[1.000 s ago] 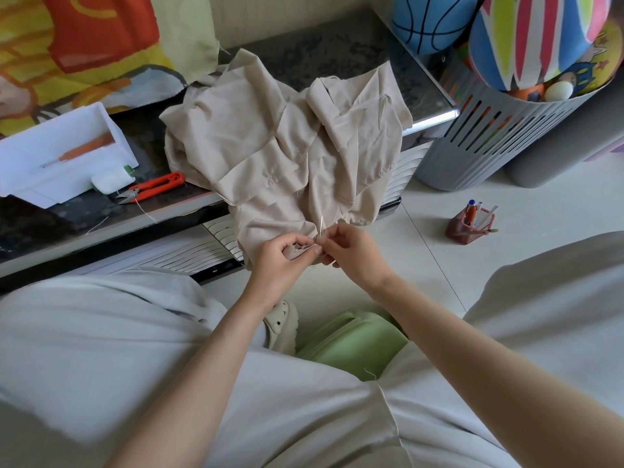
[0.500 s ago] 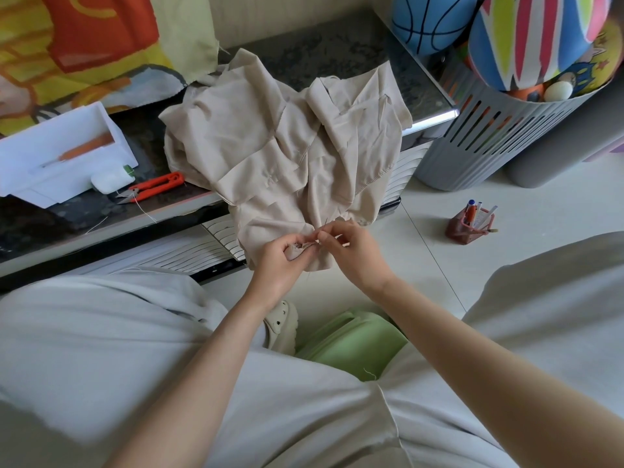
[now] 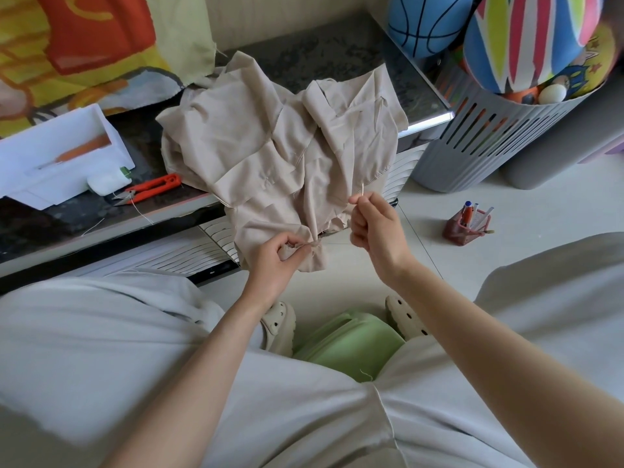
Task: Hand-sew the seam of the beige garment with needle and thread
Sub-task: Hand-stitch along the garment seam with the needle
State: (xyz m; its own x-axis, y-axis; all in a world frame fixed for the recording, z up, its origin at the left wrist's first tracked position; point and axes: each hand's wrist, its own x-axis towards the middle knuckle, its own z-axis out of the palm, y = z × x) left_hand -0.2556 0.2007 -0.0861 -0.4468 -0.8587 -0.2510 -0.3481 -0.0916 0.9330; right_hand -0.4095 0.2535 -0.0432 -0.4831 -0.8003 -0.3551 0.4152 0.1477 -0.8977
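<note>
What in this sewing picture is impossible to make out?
Head view:
Seam: hidden under the left hand pinching the garment.
Needle: lower part hidden in the right hand.
Thread: too thin, only faintly visible.
Basketball: cut off by the top edge.

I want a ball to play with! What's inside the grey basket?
The grey basket holds a big striped ball on top and a small white ball beside it. Whatever lies deeper is covered by them.
</note>
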